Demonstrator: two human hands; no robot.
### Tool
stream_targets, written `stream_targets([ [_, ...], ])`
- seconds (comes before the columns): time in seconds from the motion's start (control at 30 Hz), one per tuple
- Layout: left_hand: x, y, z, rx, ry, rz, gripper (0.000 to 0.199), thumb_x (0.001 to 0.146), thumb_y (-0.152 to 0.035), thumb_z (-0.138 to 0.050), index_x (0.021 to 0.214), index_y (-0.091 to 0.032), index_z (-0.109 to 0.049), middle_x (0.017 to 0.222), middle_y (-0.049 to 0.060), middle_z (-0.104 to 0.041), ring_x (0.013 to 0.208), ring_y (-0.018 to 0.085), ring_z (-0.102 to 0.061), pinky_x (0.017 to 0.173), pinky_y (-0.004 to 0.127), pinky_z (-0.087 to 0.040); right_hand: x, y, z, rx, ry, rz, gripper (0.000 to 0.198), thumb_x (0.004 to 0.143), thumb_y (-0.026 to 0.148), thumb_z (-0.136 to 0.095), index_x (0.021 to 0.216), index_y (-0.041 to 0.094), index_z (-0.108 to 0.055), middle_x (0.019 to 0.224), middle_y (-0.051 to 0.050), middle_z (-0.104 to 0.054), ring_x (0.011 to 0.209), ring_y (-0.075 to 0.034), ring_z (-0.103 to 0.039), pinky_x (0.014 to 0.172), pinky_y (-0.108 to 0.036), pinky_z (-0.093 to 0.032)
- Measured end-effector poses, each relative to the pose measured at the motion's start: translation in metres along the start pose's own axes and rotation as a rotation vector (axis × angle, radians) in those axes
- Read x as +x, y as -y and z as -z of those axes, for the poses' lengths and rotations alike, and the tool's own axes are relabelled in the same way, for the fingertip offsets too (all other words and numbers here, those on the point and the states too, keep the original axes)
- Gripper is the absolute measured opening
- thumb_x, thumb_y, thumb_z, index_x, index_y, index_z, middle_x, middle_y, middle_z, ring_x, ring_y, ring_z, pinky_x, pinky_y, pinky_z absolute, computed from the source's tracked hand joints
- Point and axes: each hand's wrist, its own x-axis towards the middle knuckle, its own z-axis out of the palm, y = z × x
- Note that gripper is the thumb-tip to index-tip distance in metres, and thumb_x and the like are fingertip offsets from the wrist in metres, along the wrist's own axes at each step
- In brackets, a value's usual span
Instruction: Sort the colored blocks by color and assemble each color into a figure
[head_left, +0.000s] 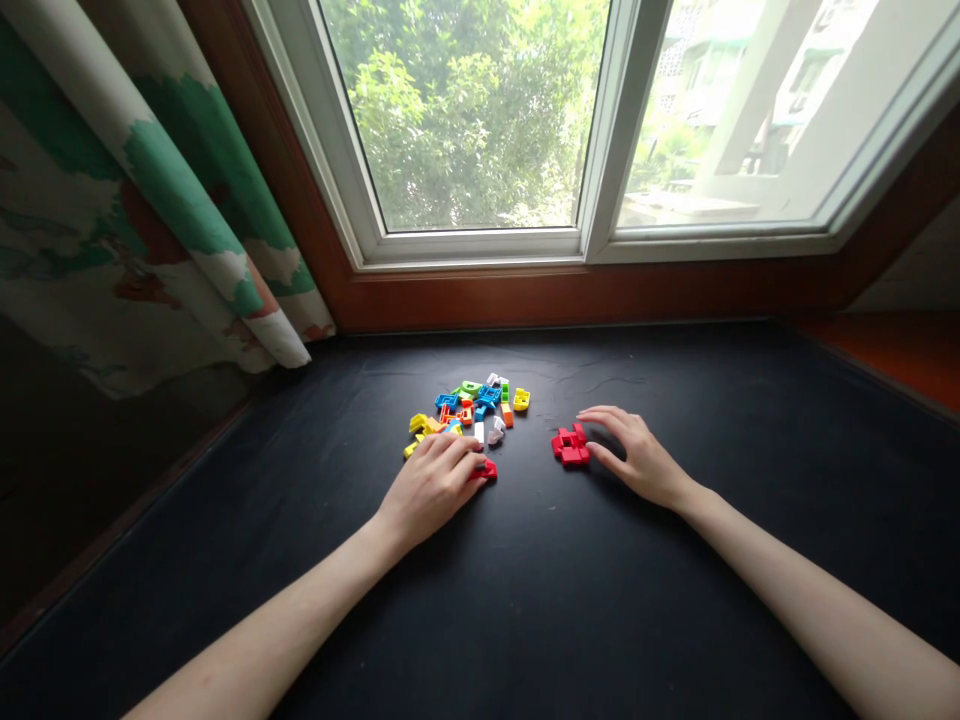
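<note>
My left hand (431, 485) lies low over the near edge of a pile of coloured plastic toy pieces. Its fingers are closed on a red plastic piece (489, 469), whose tip shows beyond the fingertips. Several red plastic pieces (571, 446) form a small cluster to the right of the pile. At the cluster's right side is my right hand (637, 455), thumb and fingers apart. Its thumb is very close to the red pieces; whether it touches them I cannot tell. It holds nothing.
The pile includes blue pieces (490, 394), a yellow piece (522, 400), an orange piece (507, 415) and a white piece (496, 432). All lie on a black-covered table (510, 620). Behind it stands a window (480, 250); a patterned curtain (217, 220) hangs at the left.
</note>
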Motion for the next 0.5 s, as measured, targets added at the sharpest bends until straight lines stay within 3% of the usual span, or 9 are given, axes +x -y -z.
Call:
stream_targets([
  [0.23,0.003,-0.017,-0.001,-0.250,0.010,0.024,0.016,0.096,-0.030,-0.054,0.104,-0.020,-0.063,0.100,0.004,-0.072,0.095,0.020,-0.065,0.085,0.034,-0.049,0.000,0.002,0.000,-0.012,-0.048,0.030,0.030,0.094,0.033,-0.048,0.123,0.027,-0.057,0.123,-0.010,-0.063,0.118,-0.027,-0.057,0.098,-0.045,-0.045],
  [0.5,0.028,-0.032,-0.019,-0.429,-0.007,0.140,0.014,0.094,-0.024,-0.058,0.106,-0.019,-0.058,0.103,0.006,-0.067,0.096,0.020,-0.065,0.087,0.033,-0.053,-0.001,0.013,-0.003,0.038,-0.048,0.050,0.023,0.095,0.027,-0.047,0.117,0.025,-0.056,0.119,-0.009,-0.063,0.116,-0.026,-0.057,0.097,-0.043,-0.043],
])
